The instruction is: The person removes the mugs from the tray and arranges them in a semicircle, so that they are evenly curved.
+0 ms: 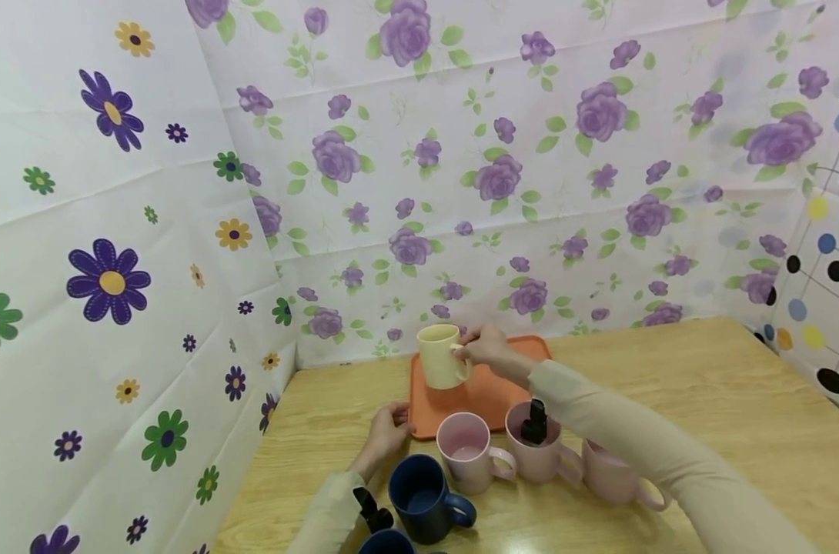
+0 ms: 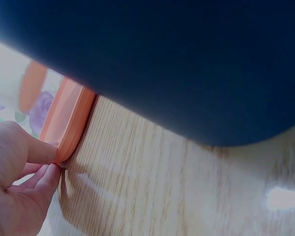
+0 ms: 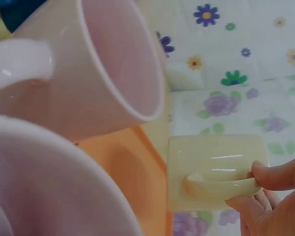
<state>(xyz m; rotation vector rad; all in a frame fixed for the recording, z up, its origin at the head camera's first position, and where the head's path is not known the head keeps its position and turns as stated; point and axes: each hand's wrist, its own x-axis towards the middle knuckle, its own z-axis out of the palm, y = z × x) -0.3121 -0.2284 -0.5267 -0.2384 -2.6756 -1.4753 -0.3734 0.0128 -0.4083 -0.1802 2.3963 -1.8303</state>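
Observation:
By its handle, my right hand (image 1: 487,346) pinches a pale yellow mug (image 1: 440,358) between thumb and fingers. The mug is upright over the left back part of an orange tray (image 1: 475,404); whether its base touches the tray I cannot tell. In the right wrist view the yellow mug (image 3: 211,162) shows its handle side, with the hand (image 3: 275,201) at the handle's upper end. My left hand (image 1: 388,431) pinches the tray's near left corner. In the left wrist view the thumb lies on the tray rim (image 2: 71,123), with fingers below.
Pink mugs (image 1: 464,454) stand in a row in front of the tray, beneath the right forearm. A dark blue mug (image 1: 422,500) stands beside the left forearm, another (image 1: 386,543) nearer me. Flowered sheets (image 1: 406,154) wall the wooden table (image 1: 669,385).

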